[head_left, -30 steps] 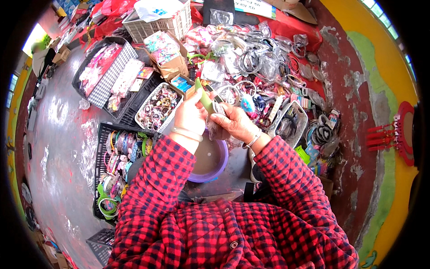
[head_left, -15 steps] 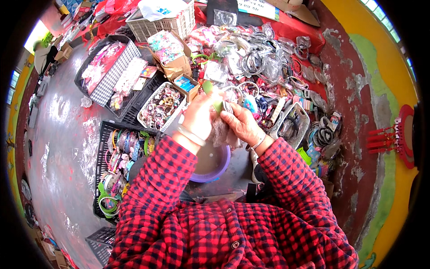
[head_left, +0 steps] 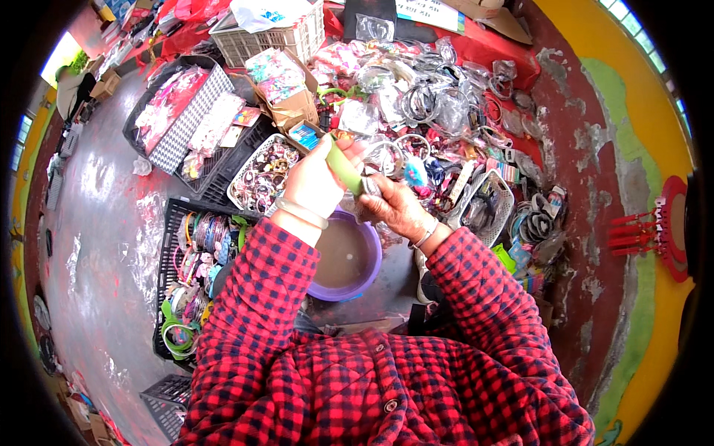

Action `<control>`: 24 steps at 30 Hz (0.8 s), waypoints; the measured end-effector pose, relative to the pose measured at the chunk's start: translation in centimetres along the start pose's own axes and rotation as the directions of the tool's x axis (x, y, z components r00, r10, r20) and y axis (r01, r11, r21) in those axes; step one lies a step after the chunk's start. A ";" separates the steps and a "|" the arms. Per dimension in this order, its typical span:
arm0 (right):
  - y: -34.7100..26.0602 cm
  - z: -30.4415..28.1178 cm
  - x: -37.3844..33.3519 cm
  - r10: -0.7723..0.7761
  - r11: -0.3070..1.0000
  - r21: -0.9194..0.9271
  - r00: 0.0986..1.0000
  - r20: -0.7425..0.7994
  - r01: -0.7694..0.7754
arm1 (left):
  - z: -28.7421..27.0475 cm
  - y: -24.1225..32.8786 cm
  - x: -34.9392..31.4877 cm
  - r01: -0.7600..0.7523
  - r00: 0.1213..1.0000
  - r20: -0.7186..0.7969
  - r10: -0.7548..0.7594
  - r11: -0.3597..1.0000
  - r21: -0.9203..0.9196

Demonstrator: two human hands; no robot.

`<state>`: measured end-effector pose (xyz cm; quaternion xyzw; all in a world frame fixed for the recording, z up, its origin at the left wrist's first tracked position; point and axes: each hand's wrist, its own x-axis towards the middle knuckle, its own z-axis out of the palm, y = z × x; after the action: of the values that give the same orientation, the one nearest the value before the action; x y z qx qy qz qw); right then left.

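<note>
My left hand [head_left: 312, 182] is closed round a wide, curved green headband [head_left: 343, 168], holding it slanted over a purple basin [head_left: 375, 271] of murky water. At the headband's lower end, my right hand [head_left: 405, 212] pinches a bunched greyish cloth [head_left: 370, 186] against it. Most of the cloth is hidden behind the fingers. The far end of the headband is partly covered by my left hand.
A heap of bagged hair hoops [head_left: 424, 104] lies ahead. White baskets of hair ties [head_left: 264, 175] and dark accessories [head_left: 483, 208] flank the basin. A black crate of headbands [head_left: 167, 275] stands left, and a peeling wall [head_left: 573, 297] rises right.
My left hand has shifted slightly left and the headband shows more fully. The cloth that hung between my hands is now bunched in my right hand, uncovering more of the basin.
</note>
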<state>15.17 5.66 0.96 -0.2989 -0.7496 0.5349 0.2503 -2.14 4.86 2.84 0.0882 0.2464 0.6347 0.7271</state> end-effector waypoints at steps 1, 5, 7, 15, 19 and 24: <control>-0.4 -0.1 0.0 0.020 0.994 0.105 0.998 -0.053 -0.014 | 0.0 -0.3 0.1 -0.028 0.998 0.056 0.028 1.000 0.008; -1.8 -0.3 0.3 0.016 0.909 0.413 0.984 -0.177 0.060 | 2.1 -2.6 -2.2 -0.212 0.970 0.183 0.158 0.920 0.328; -0.7 -0.4 0.5 0.055 0.850 0.520 0.969 -0.242 0.082 | 0.7 -2.7 -0.9 -0.124 0.988 0.114 0.108 0.981 0.147; 0.6 -3.9 0.7 0.237 0.486 0.863 0.929 -0.286 0.141 | 1.0 0.3 -0.4 -0.155 0.982 -0.132 0.135 0.976 -0.152; 0.4 -2.5 0.3 0.100 0.836 0.547 0.969 -0.225 0.041 | 0.3 -0.4 0.1 -0.140 0.987 -0.106 0.124 0.978 -0.157; -0.5 -0.7 0.8 -0.190 0.977 -0.133 0.958 -0.214 0.164 | -0.7 -1.8 0.2 -0.141 0.990 -0.013 0.141 0.976 -0.165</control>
<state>15.02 6.57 1.71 -0.3031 -0.7692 0.4294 0.3633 -0.84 4.56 1.41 0.0443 0.1862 0.7031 0.6848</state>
